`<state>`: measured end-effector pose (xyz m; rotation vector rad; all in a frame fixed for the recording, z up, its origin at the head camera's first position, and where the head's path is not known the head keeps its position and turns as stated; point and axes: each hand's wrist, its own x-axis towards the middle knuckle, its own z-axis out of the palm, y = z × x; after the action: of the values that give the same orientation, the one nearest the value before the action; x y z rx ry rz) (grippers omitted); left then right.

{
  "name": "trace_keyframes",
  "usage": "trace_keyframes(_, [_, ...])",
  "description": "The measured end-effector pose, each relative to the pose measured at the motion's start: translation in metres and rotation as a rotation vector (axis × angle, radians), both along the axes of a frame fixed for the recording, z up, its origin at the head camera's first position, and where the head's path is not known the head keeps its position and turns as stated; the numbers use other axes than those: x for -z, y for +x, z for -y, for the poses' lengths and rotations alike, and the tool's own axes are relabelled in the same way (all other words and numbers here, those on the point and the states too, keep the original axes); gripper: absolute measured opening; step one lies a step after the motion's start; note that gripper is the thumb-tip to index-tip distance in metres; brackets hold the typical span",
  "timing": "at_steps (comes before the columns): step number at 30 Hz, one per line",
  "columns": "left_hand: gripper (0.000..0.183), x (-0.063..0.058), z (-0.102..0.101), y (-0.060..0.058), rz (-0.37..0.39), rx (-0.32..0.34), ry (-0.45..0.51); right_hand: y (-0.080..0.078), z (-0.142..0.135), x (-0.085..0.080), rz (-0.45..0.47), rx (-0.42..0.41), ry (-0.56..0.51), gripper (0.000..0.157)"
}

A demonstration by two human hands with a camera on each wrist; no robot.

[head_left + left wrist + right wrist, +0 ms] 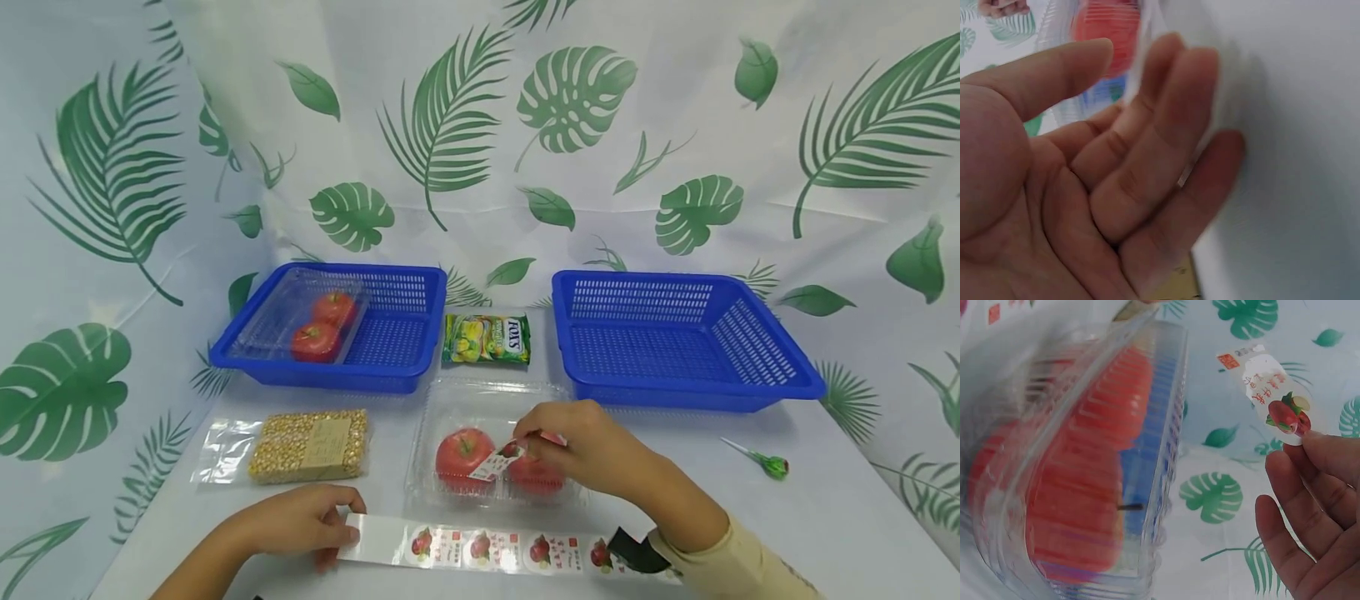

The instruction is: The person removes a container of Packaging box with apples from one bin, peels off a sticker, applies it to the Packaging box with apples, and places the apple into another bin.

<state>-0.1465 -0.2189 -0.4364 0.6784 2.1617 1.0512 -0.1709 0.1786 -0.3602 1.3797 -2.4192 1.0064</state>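
My right hand (588, 442) pinches a peeled label sticker (1282, 403) with a red fruit picture and red characters by one end, between thumb and forefinger. It hovers over a clear plastic clamshell box (442, 408) holding red apples (462, 458). In the right wrist view the box stands just left of the sticker. My left hand (303, 521) rests at the left end of a strip of stickers (382, 543), whose left part is bare backing. In the left wrist view its fingers are loosely bent, with the thumb apart. The right forearm overlaps the strip's right end.
A blue basket (390, 379) at the back left holds another clear box of apples (315, 342). Another blue basket (697, 400) stands at the back right. Between them lies a FOX'S candy bag (486, 339). A corn-kernel pack (285, 450) lies left, a wrapped lollipop (772, 465) right.
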Motion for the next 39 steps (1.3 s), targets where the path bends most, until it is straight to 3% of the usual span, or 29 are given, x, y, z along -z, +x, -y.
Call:
trace_keyframes(5, [0.009,-0.005,0.0,-0.002,-0.121,0.019,-0.128,-0.006,-0.001,0.001,0.024,0.028,0.0,0.022])
trace_keyframes(13, [0.011,-0.012,-0.009,-0.011,-0.373,0.024,-0.226,-0.016,0.002,-0.002,0.249,0.147,-0.004,0.011])
trace_keyframes(19, [0.005,-0.032,-0.019,-0.022,-0.499,0.013,-0.128,-0.023,0.005,-0.004,0.327,0.175,0.017,0.011])
trace_keyframes(26, [0.008,-0.051,-0.044,-0.033,-0.527,-0.068,-0.006,-0.028,0.011,-0.006,0.356,0.189,0.074,0.013])
trace_keyframes(35, [0.004,-0.048,-0.092,-0.042,-0.662,-0.136,0.123,-0.039,0.016,-0.003,0.429,0.163,0.048,0.013])
trace_keyframes(39, [0.007,-0.041,-0.11,-0.043,-0.648,-0.157,0.141,-0.043,0.019,-0.001,0.453,0.163,0.032,0.012])
